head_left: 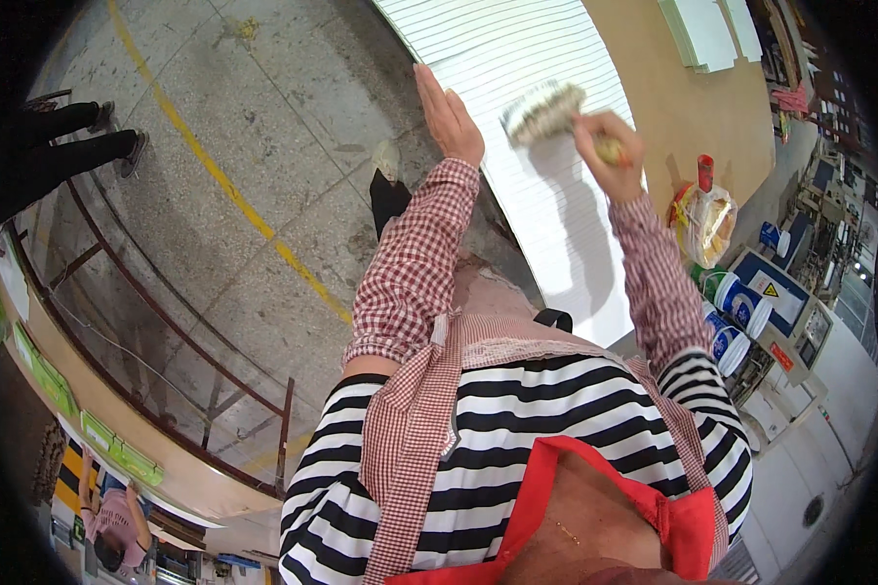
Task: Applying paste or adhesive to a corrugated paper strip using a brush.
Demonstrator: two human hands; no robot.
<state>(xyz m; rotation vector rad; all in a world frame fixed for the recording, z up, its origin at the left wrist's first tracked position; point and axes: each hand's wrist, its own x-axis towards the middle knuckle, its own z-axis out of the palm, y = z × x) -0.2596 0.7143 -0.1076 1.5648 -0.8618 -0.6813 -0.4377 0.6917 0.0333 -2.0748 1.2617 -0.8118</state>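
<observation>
My right hand (pixel 610 154) grips a wide brush (pixel 548 115) by its yellowish handle. The pale bristles, slightly blurred, are over or on a long spread of white sheets (pixel 580 244) whose overlapping edges make many thin lines. At the left edge of the sheets is my left hand (pixel 451 119), fingers stretched out and close together, palm turned toward the sheets. It holds nothing, and whether it touches the edge I cannot tell. Checked red-and-white sleeves cover both forearms.
The sheets lie on a tan table (pixel 668 107). A plastic-lined tub (pixel 707 222) with a red cylinder at its rim stands to the right, near white-and-blue buckets (pixel 746 304). White board stacks (pixel 698 34) lie far right. Leftward are a metal frame (pixel 151 322) and other people.
</observation>
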